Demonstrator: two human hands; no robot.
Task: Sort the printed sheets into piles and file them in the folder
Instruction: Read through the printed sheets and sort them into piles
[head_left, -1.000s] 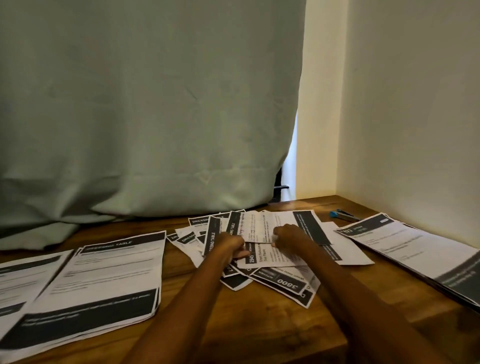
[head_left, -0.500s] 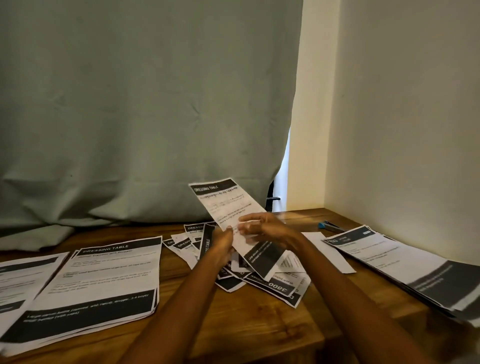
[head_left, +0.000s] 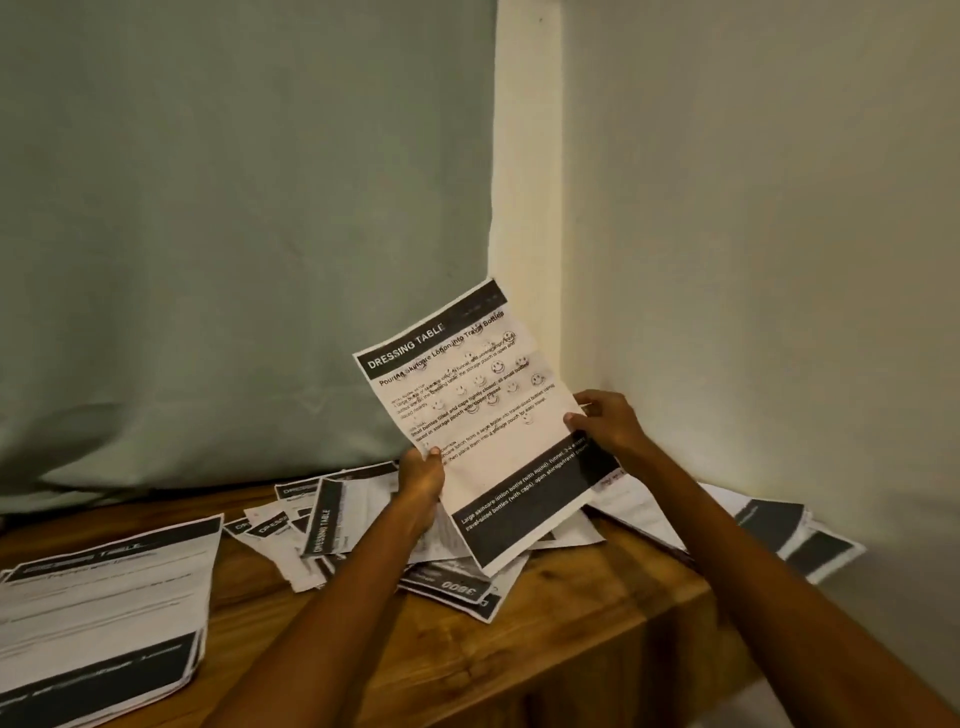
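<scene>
Both hands are up and one printed sheet is in the air between them, held clear above the wooden surface. It's close to upright, face toward the camera, its long axis running from bottom edge to top with a lean: the black "DRESSING TABLE" header band sits at the top and tips up toward the right, and the dark footer band hangs lowest, just over the loose heap. Faint smiley-face marks show through the paper.

The left hand grips the sheet's left edge low down, fingers curled behind the paper with the thumb on the front. The right hand pinches the right edge a little higher, thumb on the printed face and fingers wrapped behind.

Below them, a scattered heap of sheets lies fanned out on the surface, pages overlapping at all angles, one near the front edge reading "3800" upside down. Over on the left, a neat pile lies flat, header band at the far end, long axis running away from the camera. On the right, against the wall, another pile lies with its dark bands visible, partly hidden behind the right forearm. A pale green curtain hangs behind the surface.
</scene>
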